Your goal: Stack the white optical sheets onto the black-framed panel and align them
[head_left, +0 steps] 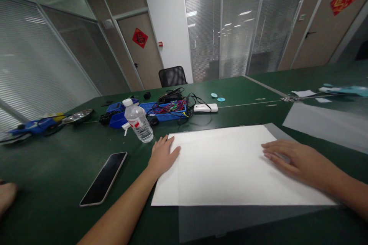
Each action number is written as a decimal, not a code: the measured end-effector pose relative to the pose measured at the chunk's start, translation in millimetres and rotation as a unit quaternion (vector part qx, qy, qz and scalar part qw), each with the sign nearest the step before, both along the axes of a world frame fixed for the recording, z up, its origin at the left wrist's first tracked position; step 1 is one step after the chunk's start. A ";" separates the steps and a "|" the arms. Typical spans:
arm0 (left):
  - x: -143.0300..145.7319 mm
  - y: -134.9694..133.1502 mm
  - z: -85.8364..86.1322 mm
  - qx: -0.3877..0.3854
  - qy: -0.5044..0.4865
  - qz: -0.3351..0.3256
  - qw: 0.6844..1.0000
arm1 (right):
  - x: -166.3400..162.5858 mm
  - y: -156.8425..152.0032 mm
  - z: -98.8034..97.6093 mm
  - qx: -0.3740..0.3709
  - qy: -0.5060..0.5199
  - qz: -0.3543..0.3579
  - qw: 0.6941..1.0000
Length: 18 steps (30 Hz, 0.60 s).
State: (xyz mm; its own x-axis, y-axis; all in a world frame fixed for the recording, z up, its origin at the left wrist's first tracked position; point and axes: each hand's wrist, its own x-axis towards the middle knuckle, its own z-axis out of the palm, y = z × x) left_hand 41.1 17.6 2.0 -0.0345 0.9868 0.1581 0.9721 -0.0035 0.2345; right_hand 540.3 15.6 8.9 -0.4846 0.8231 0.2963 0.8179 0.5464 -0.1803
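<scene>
A large white sheet of paper [221, 168] lies flat in front of me. Under it, a translucent sheet [212, 222] sticks out along the near edge and at the far right corner. My left hand [163, 155] rests on the paper's left edge, its fingers pointing away and the thumb spread apart. Over the paper's right side is my right hand [293, 159], fingers stretched toward the left and holding nothing; whether it touches the sheet I cannot tell.
A water bottle [138, 121] stands left of the paper, beyond a phone [104, 179]. Farther back are a blue tray [165, 115] of tangled wires and a white power strip [205, 108]. Another translucent sheet [327, 124] lies right. Another person's hand [6, 197] shows at far left.
</scene>
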 end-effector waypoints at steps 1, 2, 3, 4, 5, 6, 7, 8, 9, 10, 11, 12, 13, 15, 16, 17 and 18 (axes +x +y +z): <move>-0.3 0.0 -0.5 0.000 0.000 -0.001 1.000 | -0.5 0.5 -0.5 0.002 -0.007 0.001 1.000; -0.3 0.0 -0.6 0.000 -0.001 -0.002 1.000 | -0.5 1.2 -1.1 0.002 -0.013 0.001 1.000; -0.2 -0.2 -0.4 -0.001 -0.002 -0.003 1.000 | -0.2 2.0 -1.8 0.001 -0.018 0.000 1.000; 0.1 -0.4 0.0 -0.003 -0.003 -0.004 1.000 | 0.2 2.7 -2.6 -0.001 -0.023 -0.002 1.000; 0.6 -0.7 0.8 -0.004 -0.005 -0.006 1.000 | 0.6 3.2 -3.3 -0.002 -0.026 -0.006 1.000; 1.1 -1.0 1.7 -0.005 -0.008 -0.006 1.000 | 0.7 3.3 -4.0 -0.002 -0.028 -0.008 1.000; 1.8 -1.4 2.7 -0.005 -0.010 -0.006 1.000 | 0.5 2.9 -4.6 0.000 -0.030 -0.007 1.000; 2.4 -1.7 3.8 -0.004 -0.012 -0.005 1.000 | -0.2 1.9 -5.0 0.001 -0.031 -0.002 1.000; 3.0 -2.0 4.9 -0.002 -0.014 -0.002 1.000 | -1.2 0.5 -5.1 0.002 -0.031 0.007 0.999; 3.4 -2.2 5.8 -0.002 -0.016 0.000 1.000 | -2.6 -1.3 -5.0 0.001 -0.030 0.020 0.999; 3.6 -2.4 6.5 -0.004 -0.018 0.001 1.000 | -4.0 -3.2 -4.8 -0.003 -0.030 0.033 0.999; 3.5 -2.4 6.9 -0.006 -0.018 0.001 1.000 | -5.2 -4.9 -4.6 -0.010 -0.027 0.046 0.999; 3.0 -2.2 7.0 -0.008 -0.019 0.001 1.000 | -5.9 -6.3 -4.4 -0.019 -0.022 0.056 0.998; 1.1 -1.1 5.8 -0.010 -0.023 -0.002 1.000 | -4.6 -6.9 -4.9 -0.034 -0.007 0.069 0.997; -0.3 -0.2 4.7 -0.009 -0.027 -0.004 1.000 | -2.4 -6.1 -5.6 -0.039 0.001 0.070 0.997; -1.8 0.9 3.5 -0.006 -0.033 -0.003 0.999 | 0.8 -4.6 -6.6 -0.040 0.009 0.068 0.997; -3.3 2.2 2.3 -0.004 -0.040 -0.002 0.999 | 4.7 -2.5 -7.7 -0.040 0.016 0.063 0.997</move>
State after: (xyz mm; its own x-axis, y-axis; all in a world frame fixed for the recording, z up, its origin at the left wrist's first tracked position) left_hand 37.8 19.8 4.4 -0.0430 0.9881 0.1479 0.9500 -0.0054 0.3121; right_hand 545.0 13.1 1.2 -0.5766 0.7779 0.2499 0.7368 0.6272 -0.2524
